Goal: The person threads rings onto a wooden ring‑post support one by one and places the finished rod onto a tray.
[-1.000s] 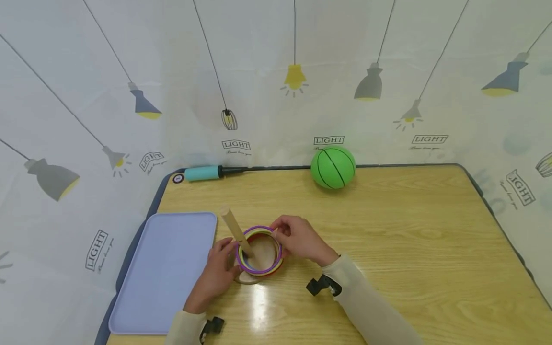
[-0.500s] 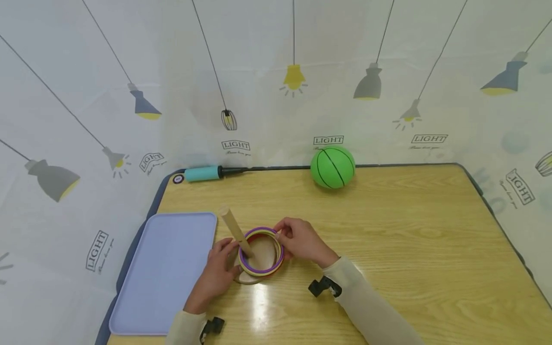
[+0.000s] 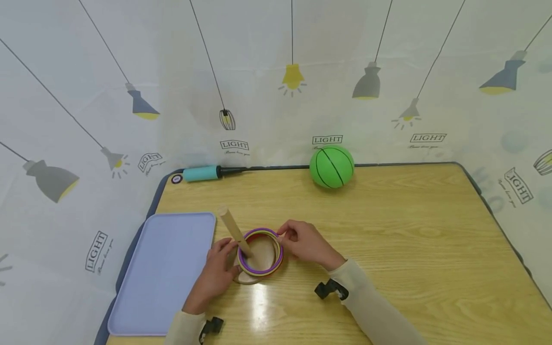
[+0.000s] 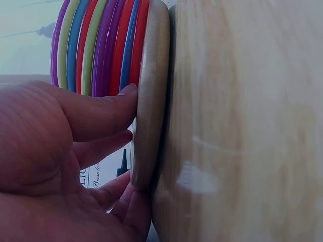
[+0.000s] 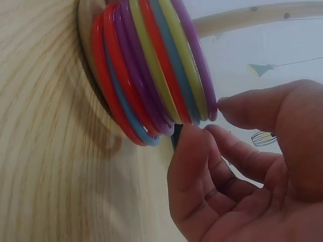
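A stack of thin coloured rings (image 5: 156, 65), purple on top and red at the bottom, lies around a wooden peg (image 3: 234, 230). The peg rises from a round wooden base (image 4: 152, 111) on the table. My left hand (image 3: 217, 268) holds the base's left edge, its thumb beside the lowest red ring and its fingers along the rim. On the other side is my right hand (image 3: 308, 243), its fingers loosely bent and its thumb tip right at the purple top ring's edge. The stack's rings are slightly out of line in the right wrist view.
A pale lilac tray (image 3: 166, 268) lies left of the base. Near the back edge of the wooden table (image 3: 401, 230) are a turquoise hand pump (image 3: 201, 173) and a green ball (image 3: 332, 166). A lamp-patterned wall covering (image 3: 258, 96) stands behind.
My right hand has drawn a little to the right, its fingers now just at the stack's edge. The rings shifted slightly right at first. My left hand has stayed at the base.
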Motion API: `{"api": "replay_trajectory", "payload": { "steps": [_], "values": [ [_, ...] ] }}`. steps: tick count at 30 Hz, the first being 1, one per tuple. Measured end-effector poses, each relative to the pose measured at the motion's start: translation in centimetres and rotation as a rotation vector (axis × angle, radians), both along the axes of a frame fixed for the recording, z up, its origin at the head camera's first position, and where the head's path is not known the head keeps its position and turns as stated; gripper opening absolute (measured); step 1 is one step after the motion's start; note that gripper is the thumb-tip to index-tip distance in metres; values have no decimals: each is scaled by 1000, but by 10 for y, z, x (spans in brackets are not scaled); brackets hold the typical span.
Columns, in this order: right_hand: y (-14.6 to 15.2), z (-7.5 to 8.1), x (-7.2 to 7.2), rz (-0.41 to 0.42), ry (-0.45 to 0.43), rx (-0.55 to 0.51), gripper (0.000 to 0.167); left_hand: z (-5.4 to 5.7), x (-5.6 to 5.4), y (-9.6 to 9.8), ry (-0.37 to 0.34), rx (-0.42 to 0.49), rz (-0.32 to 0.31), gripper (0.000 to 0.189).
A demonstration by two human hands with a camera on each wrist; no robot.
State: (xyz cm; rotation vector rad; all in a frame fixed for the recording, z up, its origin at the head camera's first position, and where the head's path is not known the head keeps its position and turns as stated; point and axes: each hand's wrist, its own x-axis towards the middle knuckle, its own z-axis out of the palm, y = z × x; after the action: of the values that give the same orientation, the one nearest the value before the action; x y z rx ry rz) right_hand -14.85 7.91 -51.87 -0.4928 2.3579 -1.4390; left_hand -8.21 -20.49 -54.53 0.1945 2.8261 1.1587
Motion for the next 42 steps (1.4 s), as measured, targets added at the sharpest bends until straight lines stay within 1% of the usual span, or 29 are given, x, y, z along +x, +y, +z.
{"api": "replay_trajectory", "payload": {
  "steps": [4, 8, 11, 18, 22, 24, 28, 34, 37, 40, 42],
  "values": [
    [7, -3, 1, 1, 65, 34, 15, 1, 1, 0, 0, -7, -3, 62],
    [15, -2, 2, 17, 109, 48, 14, 1, 2, 0, -13, -18, -5, 61],
    [21, 1, 3, 33, 121, 40, 17, 2, 3, -1, -16, -26, -7, 61],
    [32, 2, 6, 64, 117, 37, 21, 7, 4, -4, -14, -41, -14, 59],
    [33, 8, 7, 85, 141, 23, 23, 11, 4, -7, 4, -75, -12, 55],
    [31, 12, 8, 93, 163, 7, 22, 13, 4, -10, 37, -83, -9, 52],
    [24, 20, 10, 100, 196, -35, 19, 18, 5, -20, 57, -57, 30, 51],
    [8, 31, 11, 99, 204, -102, 24, 24, 9, -44, 5, -7, 83, 49],
    [-3, 35, 11, 106, 212, -139, 28, 27, 9, -59, 15, 3, 111, 50],
    [-16, 39, 11, 109, 215, -178, 30, 31, 8, -76, 31, -12, 164, 49],
    [-25, 41, 12, 106, 214, -205, 30, 35, 7, -88, 26, -29, 217, 49]
  ]
}}
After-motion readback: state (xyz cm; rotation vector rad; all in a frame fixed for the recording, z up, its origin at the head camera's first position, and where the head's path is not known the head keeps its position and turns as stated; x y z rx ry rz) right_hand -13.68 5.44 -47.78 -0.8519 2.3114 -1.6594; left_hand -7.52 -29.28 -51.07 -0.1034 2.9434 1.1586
